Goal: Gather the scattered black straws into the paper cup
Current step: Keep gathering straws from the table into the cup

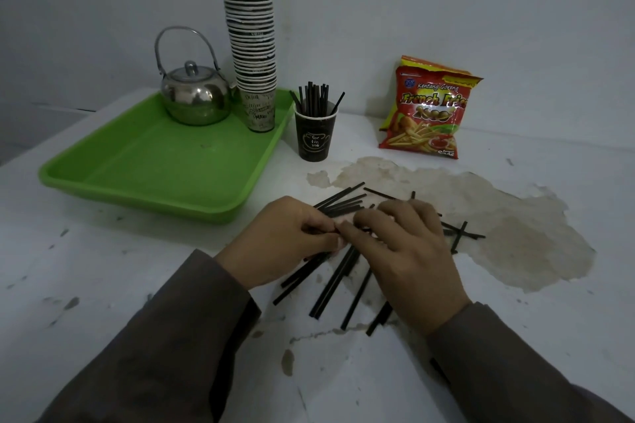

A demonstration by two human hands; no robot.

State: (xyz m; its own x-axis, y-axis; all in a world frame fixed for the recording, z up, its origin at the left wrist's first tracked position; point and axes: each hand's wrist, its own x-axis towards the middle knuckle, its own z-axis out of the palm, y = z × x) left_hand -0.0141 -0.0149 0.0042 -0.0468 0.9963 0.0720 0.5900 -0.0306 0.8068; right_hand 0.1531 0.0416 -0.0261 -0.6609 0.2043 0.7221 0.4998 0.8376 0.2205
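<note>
Pinching a small bundle of black straws, the left hand and right hand meet fingertip to fingertip over the desk. Loose straws fan out beneath both palms, long axes running away from the wrists. Beyond the knuckles stands the paper cup, part-filled, nearer the left hand.

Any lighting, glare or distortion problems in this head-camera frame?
Head view: dim, flat light with a dark vignette at the corners; wide-angle bowing of the green tray; bright reflections on the kettle; both hands and the scattered straws stay reasonably sharp, and cup print is legible but soft.
</note>
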